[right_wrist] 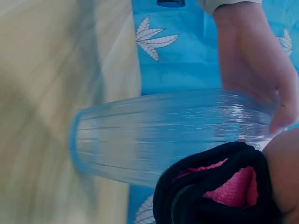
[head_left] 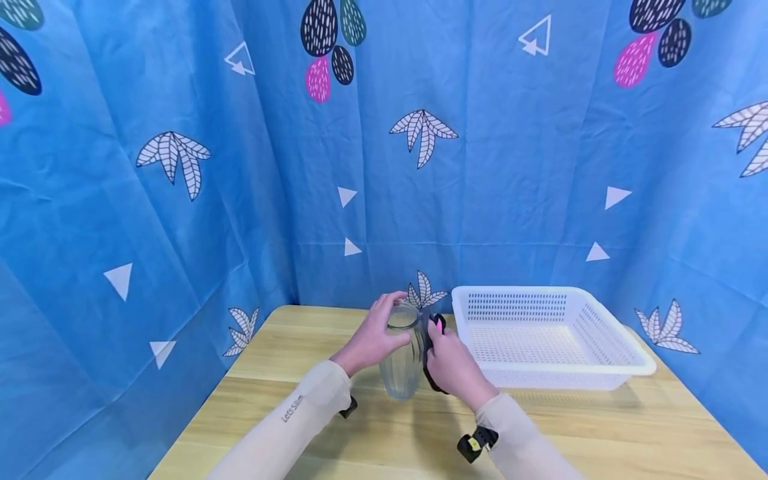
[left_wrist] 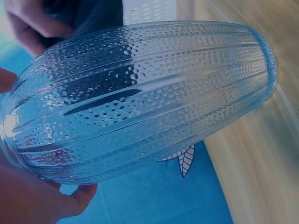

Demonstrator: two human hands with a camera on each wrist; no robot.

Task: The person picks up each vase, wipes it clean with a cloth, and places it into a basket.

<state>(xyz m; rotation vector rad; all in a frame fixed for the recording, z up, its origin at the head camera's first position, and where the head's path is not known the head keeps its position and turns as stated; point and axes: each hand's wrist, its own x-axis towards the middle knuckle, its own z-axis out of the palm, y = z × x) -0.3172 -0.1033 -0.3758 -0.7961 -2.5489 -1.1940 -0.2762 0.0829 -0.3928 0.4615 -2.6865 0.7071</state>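
Observation:
A clear ribbed glass vase (head_left: 399,373) with a dimpled surface stands upright in the head view; whether its base touches the table cannot be told. My left hand (head_left: 378,333) grips it near the rim, thumb on the near side and fingers round the far side. In my right hand (head_left: 454,363) is a folded black cloth (right_wrist: 212,184) with a pink inner side, held at the right of the vase. The left wrist view shows the vase (left_wrist: 154,102) lengthwise, with the dark cloth partly behind it.
A white perforated plastic basket (head_left: 552,377) sits on the wooden table (head_left: 288,347) at the back right, close to the right hand. Blue patterned curtains (head_left: 408,213) hang behind and along both sides of the table.

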